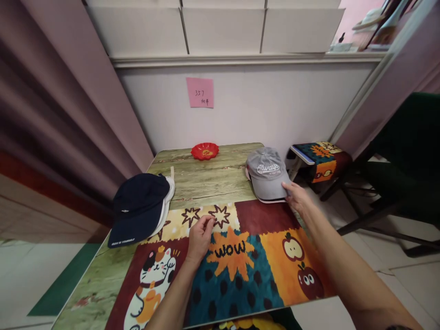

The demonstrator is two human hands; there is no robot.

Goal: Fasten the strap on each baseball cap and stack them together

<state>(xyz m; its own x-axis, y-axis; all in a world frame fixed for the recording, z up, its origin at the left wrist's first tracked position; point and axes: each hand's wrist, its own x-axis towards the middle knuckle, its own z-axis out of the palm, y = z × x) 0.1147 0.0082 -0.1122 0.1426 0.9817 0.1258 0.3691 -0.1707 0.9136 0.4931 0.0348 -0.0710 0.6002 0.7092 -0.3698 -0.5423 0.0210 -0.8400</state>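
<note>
A grey cap point(270, 172) with white "Always" lettering sits at the right back of the wood-patterned table point(185, 183), on top of at least one other cap whose edges show beneath. My right hand point(297, 197) pinches the right edge of its brim. Over the colourful mat point(237, 293), near the middle, my left hand point(202, 236) has its fingers curled together; whether anything is between them is too small to tell. At the table's left, a navy cap point(139, 206) rests over a white one point(167, 206).
Near the wall stands a red scalloped dish point(205, 151). A pink note point(200, 93) is stuck on the wall. To the right are a small stool with a patterned cover point(321, 158) and a dark chair point(402, 178). Curtains point(68, 78) hang at the left.
</note>
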